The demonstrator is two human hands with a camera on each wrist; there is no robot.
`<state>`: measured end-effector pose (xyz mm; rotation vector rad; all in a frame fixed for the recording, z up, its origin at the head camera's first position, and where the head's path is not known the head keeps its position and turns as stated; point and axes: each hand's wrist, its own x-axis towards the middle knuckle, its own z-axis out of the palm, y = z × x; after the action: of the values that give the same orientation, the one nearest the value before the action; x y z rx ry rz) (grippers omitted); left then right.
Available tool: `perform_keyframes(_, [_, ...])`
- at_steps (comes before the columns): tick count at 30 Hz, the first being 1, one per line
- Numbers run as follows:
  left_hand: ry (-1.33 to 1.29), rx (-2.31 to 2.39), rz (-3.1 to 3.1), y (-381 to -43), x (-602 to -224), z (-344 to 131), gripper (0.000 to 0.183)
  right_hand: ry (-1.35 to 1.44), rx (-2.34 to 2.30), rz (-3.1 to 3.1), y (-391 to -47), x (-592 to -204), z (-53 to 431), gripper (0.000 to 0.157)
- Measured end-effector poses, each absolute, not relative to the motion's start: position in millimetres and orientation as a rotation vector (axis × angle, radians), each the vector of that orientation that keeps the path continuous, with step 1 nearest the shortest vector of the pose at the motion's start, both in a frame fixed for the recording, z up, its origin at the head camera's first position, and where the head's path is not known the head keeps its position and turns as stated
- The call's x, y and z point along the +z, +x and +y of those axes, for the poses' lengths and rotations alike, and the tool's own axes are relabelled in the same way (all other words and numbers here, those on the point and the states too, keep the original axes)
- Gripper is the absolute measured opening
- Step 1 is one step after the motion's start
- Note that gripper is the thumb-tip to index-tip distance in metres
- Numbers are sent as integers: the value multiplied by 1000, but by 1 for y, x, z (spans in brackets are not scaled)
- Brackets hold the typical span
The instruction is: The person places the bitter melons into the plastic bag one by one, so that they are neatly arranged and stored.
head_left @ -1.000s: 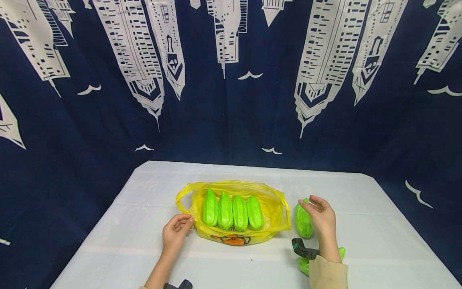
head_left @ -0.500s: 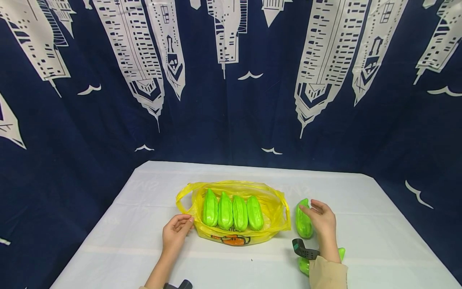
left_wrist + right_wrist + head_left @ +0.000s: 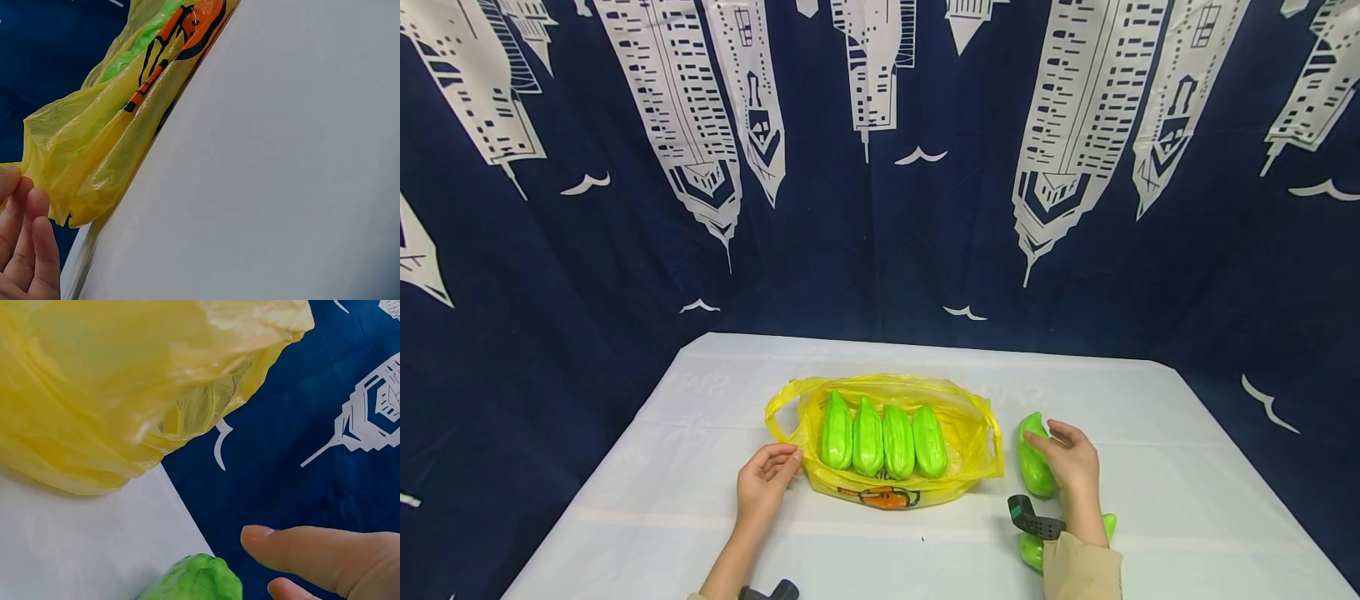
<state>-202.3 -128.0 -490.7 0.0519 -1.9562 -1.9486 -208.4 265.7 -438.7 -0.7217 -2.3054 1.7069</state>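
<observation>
My left hand (image 3: pixel 766 483) pinches the near-left edge of a yellow plastic bag (image 3: pixel 970 450) between thumb and fingers, as the left wrist view also shows. The bag lies with its mouth open, and several bright green, ridged, gourd-like vegetables (image 3: pixel 883 442) lie side by side in it. Right of the bag is another such green gourd (image 3: pixel 1036 467), its tip leaning left. My right hand (image 3: pixel 1075 458) is at this gourd's right side, fingers loosely bent and thumb apart from them. In the right wrist view the thumb (image 3: pixel 312 553) shows a gap from the gourd's end (image 3: pixel 200 581).
One more green gourd (image 3: pixel 1032 550) lies partly hidden beneath the right wrist and its black wristband (image 3: pixel 1036 521). A white cloth covers the table (image 3: pixel 647 508). Behind hangs a dark blue curtain (image 3: pixel 880 250) printed with white buildings and birds.
My right hand has lowered slightly toward the gourd on the right, which has shifted a little to the right and tilted. The left hand and the bag look unchanged.
</observation>
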Motion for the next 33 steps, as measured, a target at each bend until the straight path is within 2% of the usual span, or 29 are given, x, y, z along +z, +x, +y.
perform_keyframes(8, [75, -1963, -1966, -202, -489, -129, 13, -718, 1708, -2346, -205, -434, 265, 64])
perform_keyframes(15, [62, -1977, -1972, -203, -490, -130, 19, -755, 1712, -2380, -205, -436, 264, 59])
perform_keyframes(33, [44, -1960, -1958, -202, -491, -129, 17, -753, 1707, -2332, -205, -430, 264, 61])
